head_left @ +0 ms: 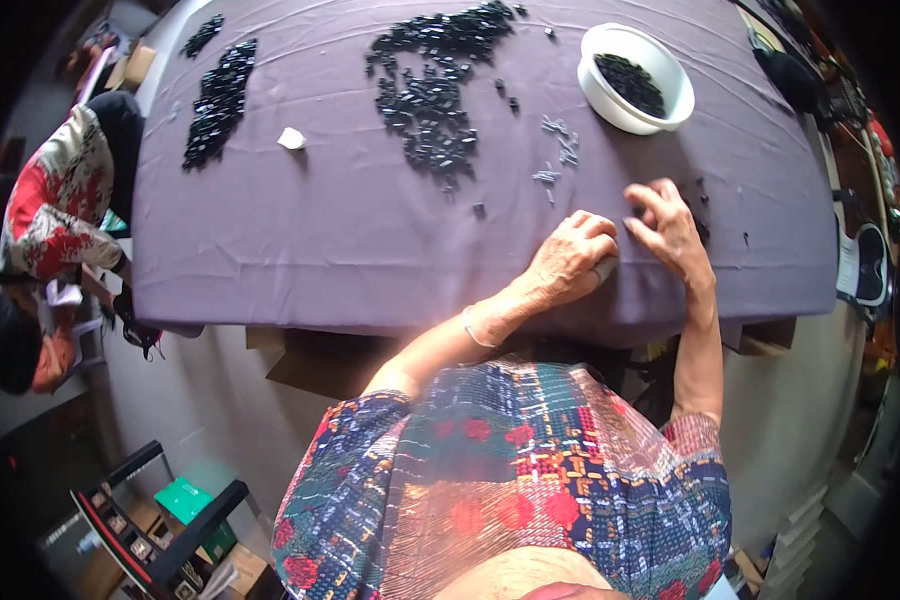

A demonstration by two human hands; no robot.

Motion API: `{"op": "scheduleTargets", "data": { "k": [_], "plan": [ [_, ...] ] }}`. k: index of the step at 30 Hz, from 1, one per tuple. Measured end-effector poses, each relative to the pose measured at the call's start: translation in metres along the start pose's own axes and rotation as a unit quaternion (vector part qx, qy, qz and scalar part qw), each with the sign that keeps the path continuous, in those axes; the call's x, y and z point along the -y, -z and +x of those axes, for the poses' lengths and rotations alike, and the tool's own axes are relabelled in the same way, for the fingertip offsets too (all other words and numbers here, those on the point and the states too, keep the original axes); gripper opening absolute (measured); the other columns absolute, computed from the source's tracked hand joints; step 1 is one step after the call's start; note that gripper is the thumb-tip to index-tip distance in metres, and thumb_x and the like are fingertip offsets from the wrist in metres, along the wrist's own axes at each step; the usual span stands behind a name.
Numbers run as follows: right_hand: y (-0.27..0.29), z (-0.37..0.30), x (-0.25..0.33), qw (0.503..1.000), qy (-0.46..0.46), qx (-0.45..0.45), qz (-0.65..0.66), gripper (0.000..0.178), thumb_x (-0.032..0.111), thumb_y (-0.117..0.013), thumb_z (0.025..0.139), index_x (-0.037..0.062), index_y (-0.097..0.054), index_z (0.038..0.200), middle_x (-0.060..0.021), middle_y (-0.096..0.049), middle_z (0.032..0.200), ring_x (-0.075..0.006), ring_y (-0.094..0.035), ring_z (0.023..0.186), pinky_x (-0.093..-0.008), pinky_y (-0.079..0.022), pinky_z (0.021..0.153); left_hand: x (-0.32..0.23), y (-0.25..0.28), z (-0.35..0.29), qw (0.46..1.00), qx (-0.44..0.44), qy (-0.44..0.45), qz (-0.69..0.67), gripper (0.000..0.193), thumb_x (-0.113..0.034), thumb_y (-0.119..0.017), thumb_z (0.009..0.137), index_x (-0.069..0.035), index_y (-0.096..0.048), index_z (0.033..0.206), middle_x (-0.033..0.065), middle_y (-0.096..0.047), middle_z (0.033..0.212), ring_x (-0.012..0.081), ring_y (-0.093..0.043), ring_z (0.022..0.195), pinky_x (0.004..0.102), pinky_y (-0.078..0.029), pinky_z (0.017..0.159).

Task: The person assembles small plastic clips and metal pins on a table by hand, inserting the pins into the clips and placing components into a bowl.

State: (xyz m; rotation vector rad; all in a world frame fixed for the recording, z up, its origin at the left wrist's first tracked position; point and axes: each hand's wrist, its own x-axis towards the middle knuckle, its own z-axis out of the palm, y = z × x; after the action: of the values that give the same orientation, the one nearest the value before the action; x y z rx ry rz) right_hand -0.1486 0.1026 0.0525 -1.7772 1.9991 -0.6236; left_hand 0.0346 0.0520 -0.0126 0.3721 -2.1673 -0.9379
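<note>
Left hand (pixel 570 260) curled, contents unclear | right hand (pixel 670 228) pinched small black part, grip best kept light | white bowl (pixel 670 85) at 12 o'clock.

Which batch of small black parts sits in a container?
The batch in the white bowl, upper right. The big middle pile and the left pile lie loose on the purple cloth.

Showing even, soft daylight across the desk (pixel 270 240); casting faint shadows; bending straight edges toward the rim; darkening heavily at corners; blurring slightly near the periphery.
</note>
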Motion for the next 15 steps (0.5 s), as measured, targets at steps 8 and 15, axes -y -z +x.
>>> {"op": "scheduleTargets", "data": {
  "k": [8,15],
  "plan": [
    [-0.018,-0.008,-0.013,1.000,-0.022,-0.012,0.003,0.024,0.004,-0.066,0.078,0.0044,-0.060,0.101,-0.0140,-0.051,0.094,-0.0264,-0.059,0.072,-0.0376,-0.050,0.069,-0.002,-0.001,0.001,1.000,0.013,-0.008,-0.002,0.012,-0.005,-0.068,0.071,-0.006,-0.062,0.081,0.0072,-0.059,0.099,0.0275,-0.055,0.096,0.0384,-0.046,0.087],
    [-0.032,-0.007,-0.013,0.996,0.033,-0.066,-0.052,0.018,0.001,-0.061,0.078,0.0034,-0.058,0.096,-0.0169,-0.052,0.091,-0.0366,-0.058,0.079,-0.0429,-0.049,0.071,0.002,0.001,0.000,1.000,0.007,-0.012,0.008,0.012,-0.005,-0.068,0.071,-0.005,-0.061,0.081,0.0069,-0.059,0.098,0.0273,-0.055,0.095,0.0382,-0.046,0.086]
  ]
}}
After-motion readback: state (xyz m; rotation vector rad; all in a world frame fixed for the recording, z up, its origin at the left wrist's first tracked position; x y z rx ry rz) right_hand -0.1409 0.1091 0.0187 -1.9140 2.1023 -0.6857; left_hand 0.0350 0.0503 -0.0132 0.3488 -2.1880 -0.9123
